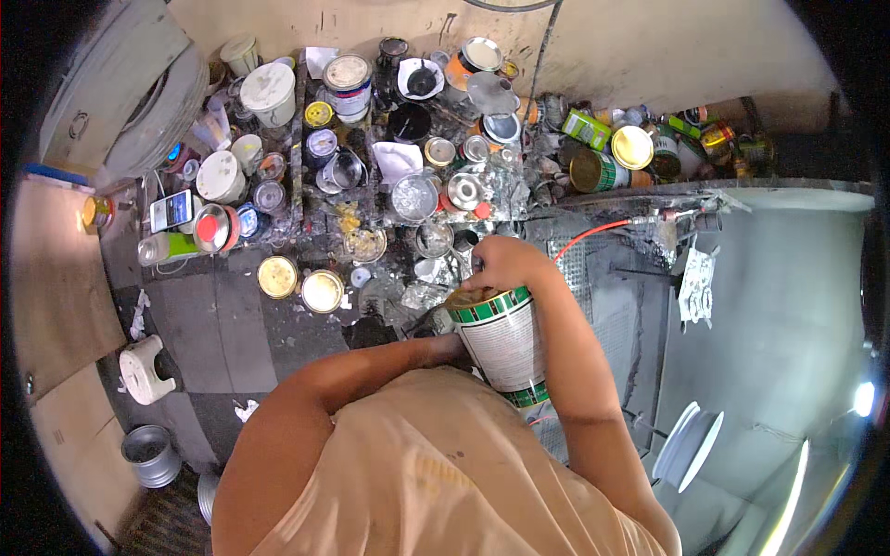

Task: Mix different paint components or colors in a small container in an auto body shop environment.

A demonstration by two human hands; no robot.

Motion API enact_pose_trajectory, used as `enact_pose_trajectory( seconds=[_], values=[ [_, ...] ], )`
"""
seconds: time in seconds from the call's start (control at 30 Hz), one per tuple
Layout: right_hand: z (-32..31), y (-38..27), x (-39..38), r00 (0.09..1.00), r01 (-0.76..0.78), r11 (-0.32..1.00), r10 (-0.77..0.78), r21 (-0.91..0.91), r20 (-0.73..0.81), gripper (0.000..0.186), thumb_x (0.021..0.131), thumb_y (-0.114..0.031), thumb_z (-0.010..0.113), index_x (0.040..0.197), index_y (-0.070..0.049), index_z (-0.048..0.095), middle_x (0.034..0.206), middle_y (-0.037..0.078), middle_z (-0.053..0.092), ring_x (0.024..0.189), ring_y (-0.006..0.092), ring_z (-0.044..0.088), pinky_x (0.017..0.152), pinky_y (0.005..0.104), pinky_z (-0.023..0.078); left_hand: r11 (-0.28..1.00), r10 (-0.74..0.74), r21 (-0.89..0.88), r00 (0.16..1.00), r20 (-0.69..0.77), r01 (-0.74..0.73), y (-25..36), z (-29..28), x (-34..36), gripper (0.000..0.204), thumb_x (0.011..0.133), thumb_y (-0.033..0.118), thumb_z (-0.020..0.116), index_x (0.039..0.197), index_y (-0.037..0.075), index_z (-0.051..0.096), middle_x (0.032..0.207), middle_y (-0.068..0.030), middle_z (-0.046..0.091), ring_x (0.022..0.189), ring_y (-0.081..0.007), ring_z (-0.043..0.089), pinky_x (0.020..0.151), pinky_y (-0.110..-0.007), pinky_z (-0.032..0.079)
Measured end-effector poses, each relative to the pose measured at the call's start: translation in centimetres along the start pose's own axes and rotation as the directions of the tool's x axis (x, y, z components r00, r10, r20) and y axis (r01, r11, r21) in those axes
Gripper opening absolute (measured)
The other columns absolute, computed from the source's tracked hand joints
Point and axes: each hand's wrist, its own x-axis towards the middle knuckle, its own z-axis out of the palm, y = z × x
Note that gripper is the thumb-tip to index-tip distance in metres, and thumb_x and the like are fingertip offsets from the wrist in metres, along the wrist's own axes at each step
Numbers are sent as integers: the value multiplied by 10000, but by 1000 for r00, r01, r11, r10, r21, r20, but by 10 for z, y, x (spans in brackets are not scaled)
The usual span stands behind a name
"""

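Observation:
A large white metal can (pixel 501 343) with green bands at both ends is tilted in front of my body, above the floor. My right hand (pixel 508 264) is closed over its top rim, with the fingers bent down at the can's mouth; whether a lid is between them is hidden. Against the left side of the can is my left hand (pixel 447 350), which appears to hold it, though its fingers are hidden behind the can and my forearm. Beyond my right hand stand a clear plastic cup (pixel 434 240) and a small dark cup (pixel 464 243) on the cluttered bench.
The paint-stained bench carries many tins and tubs, including a white tub (pixel 269 94) and a phone (pixel 171 211). Two open tins (pixel 323 291) stand on the floor. A white stool (pixel 146 370) is at left, a red hose (pixel 589 232) and a wheel rim (pixel 688 448) at right.

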Motion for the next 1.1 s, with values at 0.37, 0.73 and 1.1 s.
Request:
enact_pose_trajectory(
  seconds=[0.37, 0.73, 1.1],
  values=[
    [6, 9, 14, 999, 46, 999, -47, -25, -20, 485, 713, -451, 788, 829, 16, 721, 814, 221, 693, 761, 368, 672, 703, 441, 524, 1000, -18, 10, 1000, -23, 18, 40, 45, -31, 509, 1023, 381, 500, 1459, 126, 433, 1468, -80, 494, 1294, -244, 497, 1046, -437, 410],
    [-1, 6, 4, 998, -52, 998, 51, 38, 29, 521, 700, -461, 791, 869, 26, 714, 818, 246, 681, 797, 399, 666, 733, 459, 524, 996, -50, -68, 998, 29, 52, 35, 42, -17, 471, 1039, 312, 480, 1466, 120, 423, 1480, -92, 482, 1322, -254, 486, 1084, -443, 395],
    [6, 14, -2, 998, -62, 998, 61, 31, 32, 499, 726, -465, 786, 886, 3, 723, 847, 222, 695, 804, 378, 674, 738, 445, 525, 989, -129, -73, 992, 7, 130, 28, 34, -11, 443, 1051, 242, 453, 1474, 115, 414, 1490, -98, 472, 1352, -250, 459, 1109, -442, 374]
  ],
)
